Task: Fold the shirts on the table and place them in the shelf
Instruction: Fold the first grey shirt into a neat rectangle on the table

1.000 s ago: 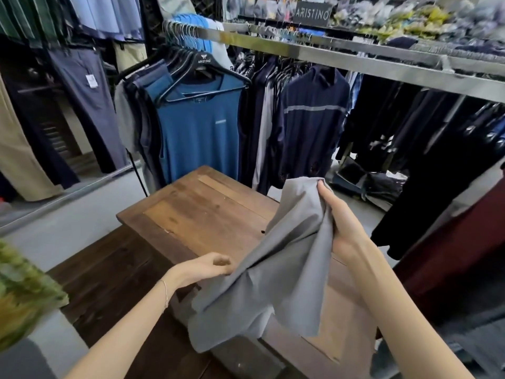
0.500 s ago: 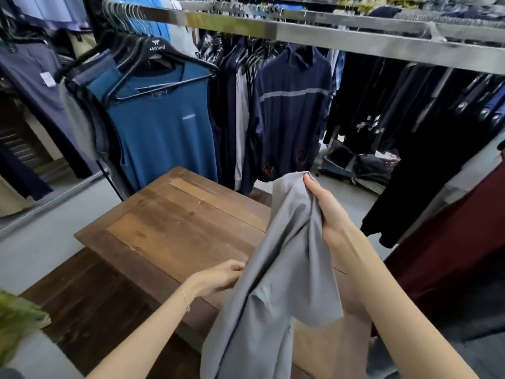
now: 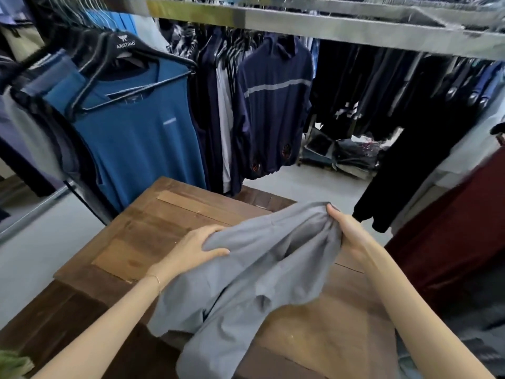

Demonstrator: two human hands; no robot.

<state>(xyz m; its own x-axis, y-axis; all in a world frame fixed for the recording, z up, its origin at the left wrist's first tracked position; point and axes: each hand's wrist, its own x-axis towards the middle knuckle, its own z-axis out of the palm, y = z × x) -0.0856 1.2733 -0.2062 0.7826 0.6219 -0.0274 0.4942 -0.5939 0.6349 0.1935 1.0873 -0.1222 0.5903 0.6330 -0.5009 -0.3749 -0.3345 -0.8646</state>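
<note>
- The grey shirt (image 3: 262,269) is in the lower middle of the frame, held over the wooden bench (image 3: 153,233). Its lower part hangs down toward the bottom edge, and it seems to touch the bench there.
- The left hand (image 3: 191,250) grips one upper edge of the shirt: the thumb lies on top of the cloth and the fingers (image 3: 211,231) curl over the edge.
- The right hand (image 3: 347,233) grasps a bunched upper corner, at the right and a little higher in the frame. The fingers there are clenched round the cloth.
- The held edge runs from left to right between the two hands, and the rest of the shirt falls toward the viewer. Both hands are already on the shirt, so neither has to reach.
- I judge the next move is to spread the shirt flat on the bench; the bare wood lies in front of the hands, toward the upper left.
- Writing: a black hanger (image 3: 128,47) at the upper left reads "ARISTINO". The blue shirt (image 3: 142,138) below it has a small chest mark, too small to read.
- No shelf can be made out in this view.
</note>
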